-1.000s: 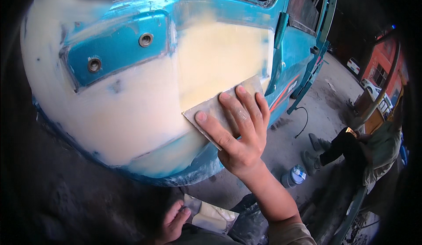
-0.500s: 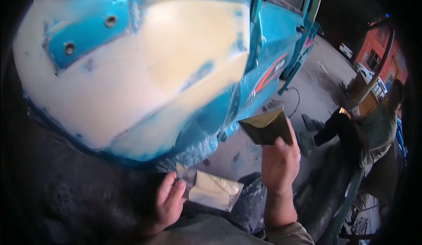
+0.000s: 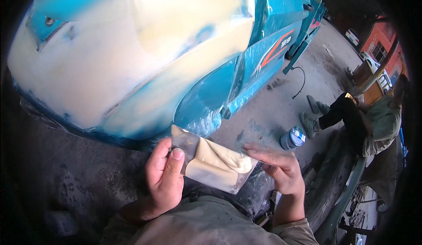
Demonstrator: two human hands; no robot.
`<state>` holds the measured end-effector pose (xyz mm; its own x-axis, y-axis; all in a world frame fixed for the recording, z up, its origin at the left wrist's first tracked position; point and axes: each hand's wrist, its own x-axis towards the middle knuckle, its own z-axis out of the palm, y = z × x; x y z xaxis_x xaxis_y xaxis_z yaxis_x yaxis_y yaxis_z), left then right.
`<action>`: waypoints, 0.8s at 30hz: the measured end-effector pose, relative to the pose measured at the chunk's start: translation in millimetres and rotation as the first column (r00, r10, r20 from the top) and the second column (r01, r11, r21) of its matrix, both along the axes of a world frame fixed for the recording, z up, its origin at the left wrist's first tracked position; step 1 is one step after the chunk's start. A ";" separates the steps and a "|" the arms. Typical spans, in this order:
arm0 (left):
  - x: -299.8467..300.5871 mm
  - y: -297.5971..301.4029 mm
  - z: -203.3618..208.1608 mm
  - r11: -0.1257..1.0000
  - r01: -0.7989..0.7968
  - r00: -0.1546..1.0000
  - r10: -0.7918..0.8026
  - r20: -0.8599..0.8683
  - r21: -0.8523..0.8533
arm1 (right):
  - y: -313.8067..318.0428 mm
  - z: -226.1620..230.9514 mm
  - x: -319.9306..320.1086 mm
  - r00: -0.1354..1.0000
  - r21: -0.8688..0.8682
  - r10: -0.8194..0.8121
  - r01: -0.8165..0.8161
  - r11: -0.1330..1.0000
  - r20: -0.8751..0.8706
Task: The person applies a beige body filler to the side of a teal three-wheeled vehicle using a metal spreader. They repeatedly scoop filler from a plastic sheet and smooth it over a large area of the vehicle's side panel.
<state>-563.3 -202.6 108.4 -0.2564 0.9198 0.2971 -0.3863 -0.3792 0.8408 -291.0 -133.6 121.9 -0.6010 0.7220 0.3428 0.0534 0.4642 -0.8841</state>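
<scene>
My left hand (image 3: 165, 179) grips one end of a flat, dull mixing plate (image 3: 181, 140), thumb on top. Cream-coloured putty (image 3: 217, 159) lies over the plate in a smooth sheet, with a thicker ridge toward its right end. At that end, my right hand (image 3: 285, 169) is closed, fingers stretched toward the plate and thumb beneath. The putty spreader it holds is turned nearly edge-on and mostly hidden by the fingers. Beyond both hands stands a blue vehicle body (image 3: 206, 93), its rounded front covered with wide, pale filler patches (image 3: 118, 65).
A person (image 3: 380, 122) sits at the right, legs stretched toward the vehicle. A blue-labelled can (image 3: 292, 138) stands on the floor near their shoes. A large tyre (image 3: 329, 183) and a green metal bar (image 3: 354, 188) lie at my right. A thin cable (image 3: 303, 82) curls by the vehicle.
My right hand has come down to the plate's right end, and the spreader has turned from broadside to nearly edge-on. My left hand has raised the plate slightly. The view has shifted, revealing the can.
</scene>
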 end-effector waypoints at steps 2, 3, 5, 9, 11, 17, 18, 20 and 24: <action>3.0 -0.6 8.8 0.996 -0.051 0.998 0.048 0.052 0.066 | 7.6 -3.8 9.5 0.981 0.226 -0.176 0.155 0.962 0.076; 4.2 -0.4 11.3 0.992 -0.079 0.994 0.071 0.078 0.100 | 10.0 -5.0 11.2 0.959 0.340 -0.267 0.221 0.914 0.096; 2.4 -0.5 7.8 0.980 -0.170 0.985 0.169 0.018 0.108 | 7.8 -3.5 5.2 0.891 0.546 -0.454 0.381 0.746 0.000; 6.8 -4.4 10.6 0.934 -0.348 0.930 0.354 -0.102 0.076 | -15.9 18.5 -24.5 0.830 0.837 -0.556 0.330 0.437 -0.037; 12.2 -10.0 17.8 0.917 -0.395 0.902 0.399 -0.165 0.057 | -19.9 18.5 -42.6 0.834 0.897 -0.551 0.265 0.354 -0.029; -15.1 -19.6 17.5 0.841 -0.535 0.839 0.540 -0.065 0.080 | -14.3 27.9 -55.6 0.906 0.896 -0.357 -0.051 0.441 0.228; -22.4 -20.9 11.3 0.763 -0.629 0.765 0.642 -0.053 0.151 | -10.0 33.4 -53.3 0.902 0.890 -0.362 -0.048 0.452 0.233; -42.4 -32.6 9.8 0.487 -0.724 0.265 0.850 -0.455 0.489 | 6.7 50.5 -41.8 0.898 0.857 -0.390 0.030 0.515 0.203; -73.2 -41.5 -13.0 0.340 -0.612 -0.078 0.873 -0.482 0.714 | 66.7 87.9 -52.7 0.860 0.529 -0.387 0.510 0.678 -0.333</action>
<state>-636.5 -244.1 95.4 -0.3086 0.1932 0.9313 0.9240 -0.1716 0.3418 -343.7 -66.9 209.8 -0.1416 0.5079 0.8497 0.2644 0.8466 -0.4620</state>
